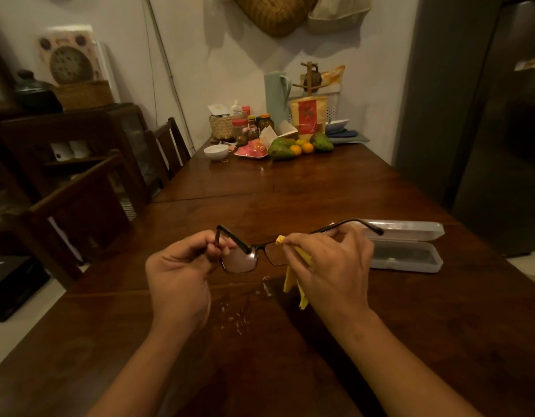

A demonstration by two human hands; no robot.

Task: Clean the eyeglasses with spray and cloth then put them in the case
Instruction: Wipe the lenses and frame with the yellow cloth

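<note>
Left hand (182, 275) and right hand (329, 266): both bare. Each runs into a bare forearm, the left forearm (146, 371) and the right forearm (389, 371), uncovered as far as the lower edge of the view. On the back of the right hand, knuckles and faint tendon ridges stand out, and fine creases cross the wrist. The left hand shows a broad thumb base with a skin fold beside it.

Left hand (182, 272) grips the eyeglasses (248, 257); right hand (329, 266) pinches a yellow cloth (293, 281) on one lens.
</note>
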